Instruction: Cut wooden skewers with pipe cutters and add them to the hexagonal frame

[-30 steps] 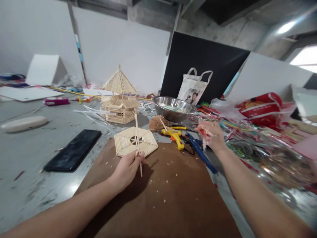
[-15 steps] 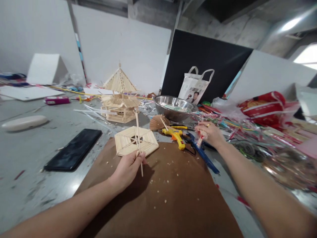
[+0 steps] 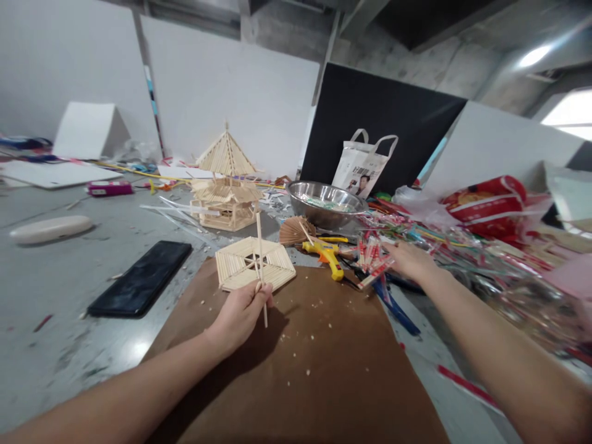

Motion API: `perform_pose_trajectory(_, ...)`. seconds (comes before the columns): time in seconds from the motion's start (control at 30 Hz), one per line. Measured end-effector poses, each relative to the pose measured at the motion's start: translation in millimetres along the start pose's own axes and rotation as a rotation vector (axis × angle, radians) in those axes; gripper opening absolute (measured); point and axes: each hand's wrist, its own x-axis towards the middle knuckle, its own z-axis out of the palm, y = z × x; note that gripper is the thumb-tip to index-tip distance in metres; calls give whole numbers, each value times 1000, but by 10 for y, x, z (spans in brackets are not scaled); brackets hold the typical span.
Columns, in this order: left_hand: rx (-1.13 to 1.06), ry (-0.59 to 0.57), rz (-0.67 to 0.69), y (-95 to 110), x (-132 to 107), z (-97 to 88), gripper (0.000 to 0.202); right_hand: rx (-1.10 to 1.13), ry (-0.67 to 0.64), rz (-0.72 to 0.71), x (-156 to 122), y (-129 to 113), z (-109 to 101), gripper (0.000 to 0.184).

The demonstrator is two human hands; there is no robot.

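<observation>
My left hand [image 3: 240,313] is closed round a thin wooden stick [image 3: 261,259] held upright over the brown board [image 3: 314,364]. Just beyond it lies a flat hexagonal panel of wooden sticks [image 3: 254,264]. My right hand [image 3: 409,259] reaches to the right of the yellow glue gun [image 3: 326,253] and grips a bunch of red-and-white wrapped chopsticks [image 3: 372,262], fanned out over blue-handled pliers [image 3: 393,305].
A stick-built pavilion model [image 3: 225,185] stands behind the panel, next to a steel bowl [image 3: 326,202] and a small stick fan [image 3: 293,230]. A black phone [image 3: 141,277] lies at left. Wrappers and a red bag [image 3: 485,203] clutter the right side.
My right hand has gone from the pile at right toward the board, and it now holds a fanned bunch of wrapped chopsticks. My left hand has stayed put with the stick.
</observation>
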Motion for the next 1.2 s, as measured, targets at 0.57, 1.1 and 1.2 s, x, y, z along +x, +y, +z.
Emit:
perform_pose_trajectory(0.57,-55,-81,65,61,-18,-12,37,689,129,-130,-492,-1363,-593,22)
perform_pose_trajectory(1.1,-558,-577,-239,250,35,179,28,1768,-262,-301,-895,-1994,-491,25)
perform_pose_trajectory(1.2,-601,-498,-233,247,50,218,25,1525,-192,-310,-776,-1833,-570,29)
